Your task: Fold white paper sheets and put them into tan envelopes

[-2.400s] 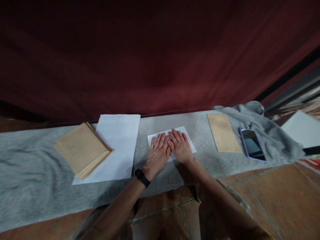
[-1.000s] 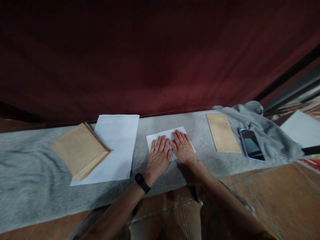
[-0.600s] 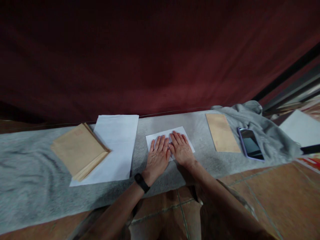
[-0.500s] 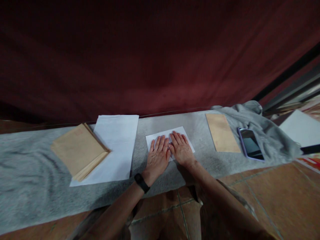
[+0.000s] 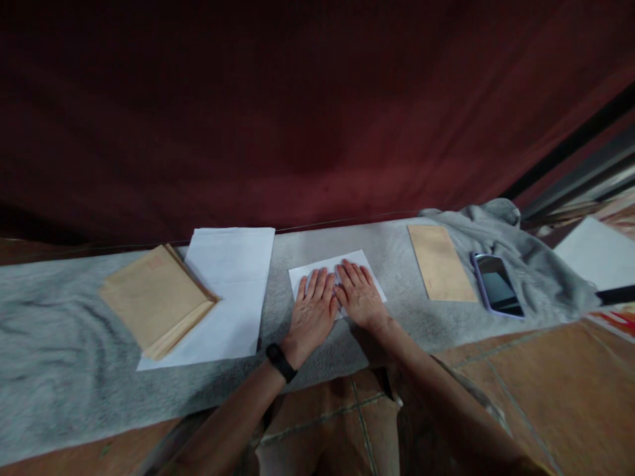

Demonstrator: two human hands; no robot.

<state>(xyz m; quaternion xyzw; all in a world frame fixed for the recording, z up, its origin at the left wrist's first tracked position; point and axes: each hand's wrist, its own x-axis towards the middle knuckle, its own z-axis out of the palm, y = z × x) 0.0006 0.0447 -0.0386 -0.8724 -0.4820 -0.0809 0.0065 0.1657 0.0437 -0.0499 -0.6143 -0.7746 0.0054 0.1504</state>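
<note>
A small piece of white paper [image 5: 303, 272], perhaps folded, lies slightly turned on the grey cloth [image 5: 397, 264]. My left hand [image 5: 313, 307] rests flat on its left part, fingers stretched out, a black band on the wrist. Over the right part lies my right hand [image 5: 361, 296], also flat with fingers extended. Their thumbs meet or nearly meet at the middle, and much of the paper is hidden beneath the palms. To the left, a stack of brown envelopes [image 5: 159, 297] sits on larger white sheets [image 5: 238, 291]. One brown envelope [image 5: 440, 263] lies alone to the right.
A phone in a purple case [image 5: 497, 284] lies right of the single envelope, beside bunched cloth. Behind the narrow cloth-covered surface hangs a dark red curtain [image 5: 317, 132]. A white object [image 5: 598, 254] stands at the far right. Tiled floor [image 5: 555, 383] shows in front.
Both hands stay flat on the small paper. They were close together at first, moved slightly apart about a second ago, then came back together at the thumbs. The view shifted slightly.
</note>
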